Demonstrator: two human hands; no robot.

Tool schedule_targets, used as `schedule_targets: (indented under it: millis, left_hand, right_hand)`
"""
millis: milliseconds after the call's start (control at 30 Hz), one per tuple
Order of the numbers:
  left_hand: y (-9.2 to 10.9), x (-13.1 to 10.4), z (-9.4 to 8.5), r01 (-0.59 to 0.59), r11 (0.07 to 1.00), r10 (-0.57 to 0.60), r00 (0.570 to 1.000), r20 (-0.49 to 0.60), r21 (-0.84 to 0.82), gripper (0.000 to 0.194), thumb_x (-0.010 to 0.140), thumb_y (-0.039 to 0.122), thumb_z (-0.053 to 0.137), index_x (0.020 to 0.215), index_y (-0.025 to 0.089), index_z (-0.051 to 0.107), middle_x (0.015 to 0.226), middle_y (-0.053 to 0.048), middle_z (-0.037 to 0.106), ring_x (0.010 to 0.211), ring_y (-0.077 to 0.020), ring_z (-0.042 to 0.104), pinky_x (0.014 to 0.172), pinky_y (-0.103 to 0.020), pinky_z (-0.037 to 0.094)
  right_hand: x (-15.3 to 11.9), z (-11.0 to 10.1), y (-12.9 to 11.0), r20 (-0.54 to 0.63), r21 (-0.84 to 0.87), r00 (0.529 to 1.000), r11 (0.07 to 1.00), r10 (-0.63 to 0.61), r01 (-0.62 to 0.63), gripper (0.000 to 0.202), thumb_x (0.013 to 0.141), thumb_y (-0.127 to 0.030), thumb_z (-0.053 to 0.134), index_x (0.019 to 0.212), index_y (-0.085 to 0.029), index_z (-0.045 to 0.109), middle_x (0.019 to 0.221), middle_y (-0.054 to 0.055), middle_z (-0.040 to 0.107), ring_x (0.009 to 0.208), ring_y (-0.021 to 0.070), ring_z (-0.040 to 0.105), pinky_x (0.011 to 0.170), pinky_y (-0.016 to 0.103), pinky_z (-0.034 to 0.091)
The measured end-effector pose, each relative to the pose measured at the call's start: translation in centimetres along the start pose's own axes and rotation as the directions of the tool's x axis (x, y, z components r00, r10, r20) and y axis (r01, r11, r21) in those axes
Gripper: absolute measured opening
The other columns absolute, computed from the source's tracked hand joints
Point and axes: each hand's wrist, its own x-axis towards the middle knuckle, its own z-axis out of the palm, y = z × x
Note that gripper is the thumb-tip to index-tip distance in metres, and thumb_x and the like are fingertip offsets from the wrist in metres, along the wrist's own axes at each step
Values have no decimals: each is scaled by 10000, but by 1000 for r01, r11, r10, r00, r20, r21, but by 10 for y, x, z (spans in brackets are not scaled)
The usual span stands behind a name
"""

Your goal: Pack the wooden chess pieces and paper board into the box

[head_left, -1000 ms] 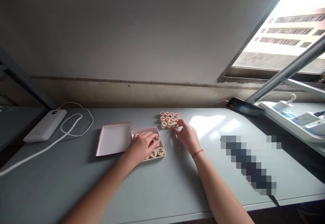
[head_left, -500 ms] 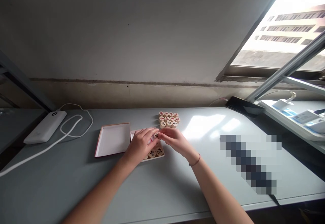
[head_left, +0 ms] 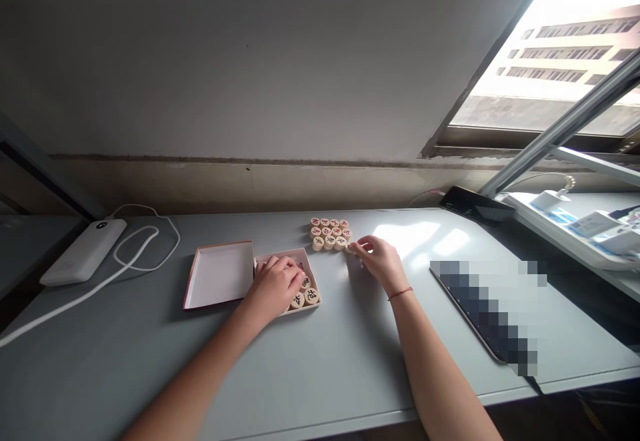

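Note:
My right hand (head_left: 381, 261) pinches a round wooden Chinese chess piece (head_left: 349, 248) at the right end of the front row of a block of pieces. The back pieces (head_left: 330, 223) bear red characters; the front ones (head_left: 318, 243) bear black. My left hand (head_left: 274, 285) rests over a shallow white box (head_left: 309, 266), its fingers curled down inside; what they grip is hidden. Several black-lettered pieces (head_left: 311, 295) lie in the box's near right corner. Beside it on the left lies the box's lid (head_left: 223, 274), inside up.
A white power bank (head_left: 85, 251) with a looping white cable (head_left: 135, 261) lies at the left. On the right, a partly pixelated flat dark device (head_left: 475, 317) lies on the grey table (head_left: 280, 381). Chargers (head_left: 595, 223) sit beyond a metal frame post (head_left: 565, 121).
My right hand has moved right, away from my left hand, bringing a piece to the front row's end. My left hand has lowered into the box.

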Motion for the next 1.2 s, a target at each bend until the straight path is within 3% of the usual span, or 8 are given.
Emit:
schedule_targets:
  millis: [133, 333, 500, 667, 933, 1000, 1100, 1200]
  left_hand:
    - [5, -1, -3, 41, 997, -39, 998, 45, -57, 262, 908, 340, 456, 836, 234, 684, 980, -31, 676, 902, -217, 564, 843, -376, 394]
    - [11, -1, -8, 25, 995, -16, 995, 100, -93, 134, 851, 239, 503, 792, 233, 624, 811, 6, 682, 843, -218, 579, 850, -395, 382]
    - [11, 1, -10, 68, 993, -51, 985, 165, -99, 103, 873, 224, 487, 845, 232, 586, 838, 7, 692, 871, -231, 611, 853, -409, 393]
    - [9, 4, -11, 75, 977, -70, 997, 35, -197, 94, 897, 250, 491, 895, 230, 583, 915, -7, 696, 926, -219, 630, 870, -375, 416]
    - [14, 4, -13, 8, 932, -67, 986, -151, -363, 153, 916, 311, 465, 933, 207, 576, 877, -8, 685, 820, -154, 641, 767, -261, 489]
    - [9, 4, -15, 22, 952, -79, 982, -174, -305, 188, 926, 316, 447, 1015, 207, 572, 889, -13, 682, 829, -157, 644, 779, -271, 495]
    - [-4, 4, -21, 75, 993, -93, 971, -220, -88, 219, 926, 298, 452, 1082, 208, 577, 966, -43, 655, 907, -186, 630, 827, -310, 485]
    - [-16, 4, -29, 221, 964, -192, 964, -182, 151, 241, 913, 277, 479, 1115, 213, 593, 1022, -66, 597, 910, -210, 622, 806, -323, 482]
  right_hand:
    - [-8, -2, -15, -31, 61, 993, 992, -113, 115, 332, 830, -485, 484, 807, -199, 651, 716, 56, 672, 623, 173, 578, 575, 274, 399]
    - [-31, 0, -49, 227, 297, 887, 896, -401, 330, 260, 870, -403, 496, 813, -203, 653, 663, 6, 627, 548, 120, 489, 513, 235, 360]
    - [-40, 2, -59, 415, 419, 752, 842, -512, 341, 226, 857, -354, 522, 876, -196, 683, 818, 22, 682, 622, 110, 522, 544, 223, 395]
    - [-42, -1, -60, 453, 481, 717, 822, -530, 304, 173, 832, -275, 548, 928, -211, 676, 939, 11, 691, 635, 91, 526, 556, 216, 416]
    - [-40, 5, -58, 415, 601, 752, 775, -512, 196, 202, 846, -363, 558, 941, -197, 623, 920, 46, 660, 778, 140, 585, 602, 238, 452]
    - [-33, 1, -50, 378, 618, 814, 775, -442, 133, 247, 822, -417, 581, 912, -188, 612, 868, 51, 661, 747, 147, 585, 593, 251, 448]
    - [-16, -8, -30, 241, 536, 953, 844, -181, 25, 310, 771, -472, 599, 863, -175, 605, 777, 53, 660, 654, 149, 571, 558, 265, 428]
    - [-3, -11, -10, 118, 370, 993, 927, 20, -63, 287, 744, -451, 593, 819, -175, 613, 777, 65, 670, 684, 172, 594, 594, 282, 438]
